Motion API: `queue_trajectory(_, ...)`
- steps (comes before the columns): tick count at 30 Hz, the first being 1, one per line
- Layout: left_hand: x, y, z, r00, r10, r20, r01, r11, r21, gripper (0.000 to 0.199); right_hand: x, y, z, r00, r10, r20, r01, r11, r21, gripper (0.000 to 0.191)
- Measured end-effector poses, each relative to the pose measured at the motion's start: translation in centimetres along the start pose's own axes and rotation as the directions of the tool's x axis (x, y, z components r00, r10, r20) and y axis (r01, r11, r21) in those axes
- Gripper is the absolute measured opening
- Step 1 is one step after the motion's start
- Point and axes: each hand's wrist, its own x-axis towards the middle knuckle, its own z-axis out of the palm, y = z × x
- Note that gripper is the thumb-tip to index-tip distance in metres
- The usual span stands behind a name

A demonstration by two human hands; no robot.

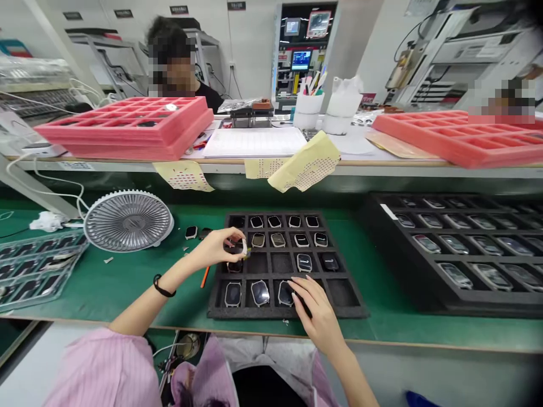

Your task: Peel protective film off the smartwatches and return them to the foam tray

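My left hand pinches a smartwatch case above the left side of a black foam tray. A small yellowish tab shows beside that case. My right hand reaches over the front row, its fingertips at the right edge of another watch case; whether they grip it or just touch it I cannot tell. Two more cases lie in that row, a silver-rimmed one and a darker one. Several watch cases fill the back rows, while two middle pockets and the front right pocket hold nothing.
A round grey fan stands left on the green bench, near a clear tray of parts. Stacked black foam trays with watches stand right. The shelf above bears pink foam trays. A person sits opposite.
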Motion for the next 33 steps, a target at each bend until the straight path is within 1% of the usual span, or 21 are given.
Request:
queue_trajectory(2,-0.7,-0.1,-1.0,1.000,0.007,0.013,-0.008,0.997,0.071,0.035,-0.3,0.1,0.2,1.000,0.021,0.006,-0.021,1.000,0.001,0.034)
queue_trajectory(3,-1.0,-0.2,-1.2,0.999,0.015,0.040,-0.020,0.992,0.121,0.035,-0.5,0.2,0.3,0.999,0.033,0.010,-0.033,0.999,-0.001,0.033)
queue_trajectory(6,-1.7,-0.7,-0.4,0.985,0.021,0.168,-0.061,0.970,0.235,0.033,-0.7,0.4,0.5,0.999,0.047,0.019,-0.047,0.999,-0.012,0.032)
queue_trajectory(8,-1.9,-0.9,0.4,0.971,0.007,0.237,-0.071,0.962,0.263,0.033,-0.7,0.4,0.7,0.999,0.043,0.014,-0.043,0.999,-0.018,0.031)
queue_trajectory(11,-1.8,-0.6,0.9,0.959,-0.025,0.282,-0.057,0.959,0.277,0.034,-0.6,0.2,0.6,1.000,0.030,0.005,-0.030,0.999,-0.019,0.030)
queue_trajectory(14,-1.4,0.2,0.6,0.944,-0.054,0.326,-0.051,0.951,0.304,0.034,-0.4,0.0,0.5,1.000,0.009,-0.001,-0.009,1.000,-0.010,0.031)
queue_trajectory(16,-0.9,0.8,0.5,0.934,-0.085,0.347,-0.049,0.931,0.361,0.034,-0.4,-0.1,0.4,1.000,0.001,-0.011,-0.001,1.000,-0.002,0.031)
queue_trajectory(18,-0.5,1.3,0.6,0.934,-0.126,0.334,-0.034,0.899,0.436,0.037,-0.5,-0.1,0.4,1.000,0.000,-0.020,0.000,1.000,0.005,0.031)
queue_trajectory(20,-0.1,1.5,0.9,0.943,-0.149,0.298,-0.016,0.874,0.486,0.046,-0.6,-0.1,0.4,1.000,0.006,-0.019,-0.005,1.000,0.008,0.031)
queue_trajectory(22,0.2,1.5,1.1,0.948,-0.134,0.287,-0.028,0.868,0.496,0.054,-0.8,-0.1,0.4,1.000,0.014,-0.017,-0.014,1.000,0.012,0.031)
queue_trajectory(24,0.2,1.2,1.2,0.950,-0.092,0.297,-0.070,0.868,0.492,0.053,-0.9,-0.1,0.5,1.000,0.021,-0.015,-0.021,1.000,0.017,0.031)
queue_trajectory(26,0.0,0.6,1.1,0.950,-0.043,0.308,-0.112,0.876,0.469,0.044,-1.0,0.0,0.5,1.000,0.026,-0.016,-0.026,0.999,0.025,0.030)
queue_trajectory(28,-0.6,0.0,0.7,0.957,-0.012,0.289,-0.112,0.906,0.408,0.039,-1.1,0.0,0.5,0.999,0.030,-0.015,-0.029,0.999,0.033,0.030)
queue_trajectory(29,-0.9,-0.2,0.4,0.965,-0.005,0.264,-0.093,0.928,0.360,0.038,-1.1,0.0,0.5,0.999,0.032,-0.016,-0.031,0.999,0.037,0.030)
queue_trajectory(31,-1.6,-0.5,0.0,0.985,-0.016,0.173,-0.024,0.974,0.225,0.037,-1.1,0.0,0.4,0.999,0.031,-0.019,-0.030,0.998,0.047,0.030)
queue_trajectory(33,-2.3,-0.2,-0.2,0.996,-0.058,0.067,0.058,0.998,-0.002,0.038,-0.7,-0.2,0.4,0.999,0.014,-0.041,-0.011,0.998,0.062,0.030)
